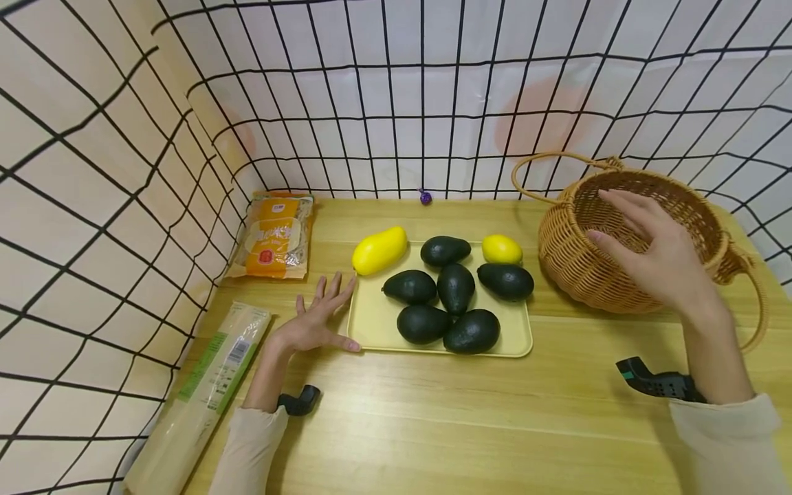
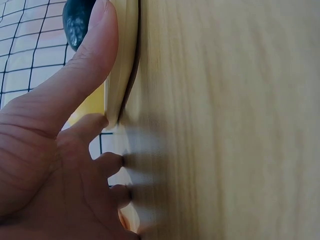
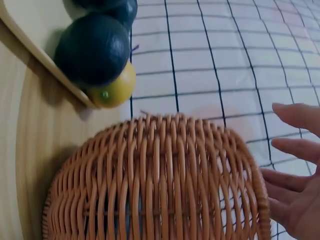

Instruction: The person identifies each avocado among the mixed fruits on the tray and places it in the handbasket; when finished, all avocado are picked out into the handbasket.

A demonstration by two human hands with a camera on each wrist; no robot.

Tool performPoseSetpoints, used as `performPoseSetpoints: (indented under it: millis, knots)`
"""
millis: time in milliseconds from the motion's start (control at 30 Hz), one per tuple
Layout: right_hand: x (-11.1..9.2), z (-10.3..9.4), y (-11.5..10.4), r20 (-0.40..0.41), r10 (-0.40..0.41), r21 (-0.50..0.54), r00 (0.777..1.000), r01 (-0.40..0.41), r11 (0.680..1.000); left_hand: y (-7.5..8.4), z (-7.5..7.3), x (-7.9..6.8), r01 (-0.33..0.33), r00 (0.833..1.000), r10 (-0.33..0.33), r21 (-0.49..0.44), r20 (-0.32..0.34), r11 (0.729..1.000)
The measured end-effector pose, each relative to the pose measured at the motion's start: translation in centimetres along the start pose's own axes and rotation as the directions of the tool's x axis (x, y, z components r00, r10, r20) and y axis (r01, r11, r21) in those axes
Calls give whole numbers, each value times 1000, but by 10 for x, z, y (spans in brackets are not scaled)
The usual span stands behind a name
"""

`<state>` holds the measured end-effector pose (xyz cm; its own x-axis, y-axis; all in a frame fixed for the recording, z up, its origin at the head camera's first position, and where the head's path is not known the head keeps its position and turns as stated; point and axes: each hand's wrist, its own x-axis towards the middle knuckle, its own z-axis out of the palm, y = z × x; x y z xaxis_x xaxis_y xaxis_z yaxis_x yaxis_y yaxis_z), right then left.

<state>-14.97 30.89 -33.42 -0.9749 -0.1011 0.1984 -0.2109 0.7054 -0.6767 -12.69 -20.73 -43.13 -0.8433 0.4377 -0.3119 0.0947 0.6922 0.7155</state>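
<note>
My left hand (image 1: 312, 323) is at the left edge of a pale yellow tray (image 1: 374, 326), fingers spread. In the left wrist view its thumb (image 2: 102, 40) and index finger are right at the tray's rim. Several dark green avocados (image 1: 473, 331) lie in the tray. A long yellow mango-like fruit (image 1: 380, 250) lies across the back left corner, and a lemon (image 1: 502, 249) sits at the back right. Over the mouth of a wicker basket (image 1: 581, 275) hovers my right hand (image 1: 665, 254), its fingers loosely extended and holding nothing.
An orange-labelled food packet (image 1: 272, 237) lies at the back left, with a long green-and-clear package (image 1: 207, 392) in front of it. Black wire grid (image 1: 423, 89) walls in the table's back and sides. A small purple thing (image 1: 425, 198) is by the back grid.
</note>
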Motion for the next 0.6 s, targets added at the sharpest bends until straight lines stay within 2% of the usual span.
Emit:
performPoseSetpoints:
  millis: [133, 367, 467, 600]
  knots:
    - [-5, 7, -12, -3, -114, 14, 993, 114, 993, 0, 0, 1, -5, 1000, 5, -6, 2, 1000]
    - [-17, 26, -30, 4, -287, 27, 958, 286, 958, 1, -1, 1, -2, 1000, 2, -8, 4, 1000]
    - [-20, 36, -36, 58, -323, 57, 945, 319, 946, 1, -1, 1, 2, 1000, -2, -6, 5, 1000]
    - [-23, 51, -40, 142, -326, 99, 934, 315, 944, 1, -1, 2, 8, 1000, -8, 0, 5, 1000]
